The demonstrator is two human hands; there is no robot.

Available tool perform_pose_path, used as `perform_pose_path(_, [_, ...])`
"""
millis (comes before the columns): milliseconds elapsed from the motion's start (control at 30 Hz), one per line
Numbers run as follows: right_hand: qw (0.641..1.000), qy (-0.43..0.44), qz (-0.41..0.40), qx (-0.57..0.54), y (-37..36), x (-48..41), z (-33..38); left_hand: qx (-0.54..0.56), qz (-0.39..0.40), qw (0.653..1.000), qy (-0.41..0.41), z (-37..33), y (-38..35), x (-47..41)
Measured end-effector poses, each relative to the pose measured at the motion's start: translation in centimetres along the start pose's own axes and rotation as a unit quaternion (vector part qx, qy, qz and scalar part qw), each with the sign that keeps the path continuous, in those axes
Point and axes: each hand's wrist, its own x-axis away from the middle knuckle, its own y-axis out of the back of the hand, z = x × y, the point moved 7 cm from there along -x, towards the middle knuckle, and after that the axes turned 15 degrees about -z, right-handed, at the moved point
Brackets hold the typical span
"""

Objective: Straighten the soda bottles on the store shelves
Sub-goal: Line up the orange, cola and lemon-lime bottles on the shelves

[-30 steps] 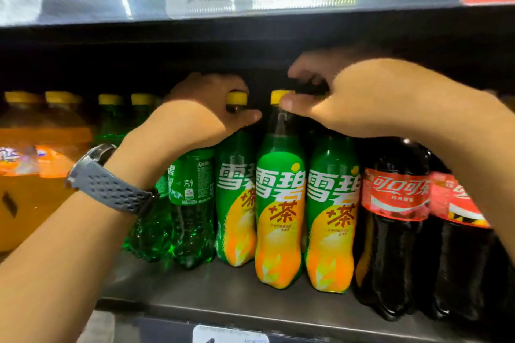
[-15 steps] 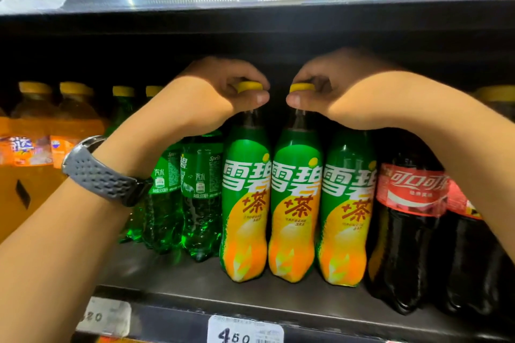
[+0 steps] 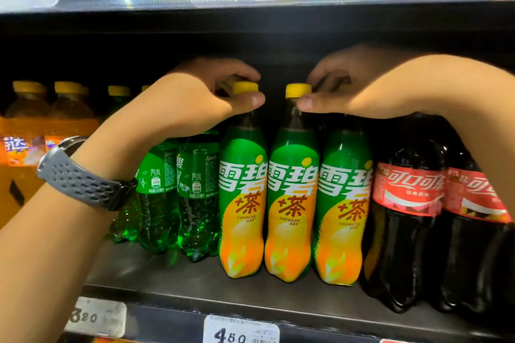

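Standing upright in a close row near the front edge of the shelf (image 3: 195,281), three green-and-orange bottles are seen with their labels turned forward. The left Sprite tea bottle (image 3: 242,203) is grasped at the top by the left hand (image 3: 195,103): its yellow cap (image 3: 245,88) is pinched between the thumb in front and the curled fingers behind. The middle Sprite tea bottle (image 3: 292,203) is held in the same way by the right hand (image 3: 351,83), the thumb being laid against the neck just under the second yellow cap (image 3: 298,90) and the fingers curled behind it. The right Sprite tea bottle (image 3: 344,203) is set just beside the middle one, and its top is hidden under the right hand.

To the left of the row, clear green Sprite bottles (image 3: 178,198) are placed further back from the front edge, partly covered by the left wrist, on which a grey perforated watch band (image 3: 83,178) is worn. Orange Fanta bottles (image 3: 28,133) are ranged toward the left end of the shelf. Toward the right end, two Coca-Cola bottles (image 3: 407,217) are stood under the right forearm. On the shelf's front rail a price tag marked 450 (image 3: 241,333) is fixed below the tea bottles, and another marked 320 (image 3: 96,316) to its left.
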Motion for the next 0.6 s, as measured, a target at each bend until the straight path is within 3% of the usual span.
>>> perform_pose_path(200, [0.991, 0.019, 0.028, 0.132, 0.4, -0.4, 0.1, 0.048, -0.023, 0.999, 0.011, 0.2, -0.4, 0.3])
perform_pose_path(400, [0.986, 0.032, 0.018, 0.165, 0.1, -0.3, 0.1, 0.018, -0.042, 0.999, 0.024, 0.0, -0.3, 0.7])
perform_pose_path(600, [0.989, -0.011, -0.114, 0.089, 1.6, 0.1, -0.4, -0.052, -0.116, 0.989, -0.081, -4.7, 0.1, 2.1])
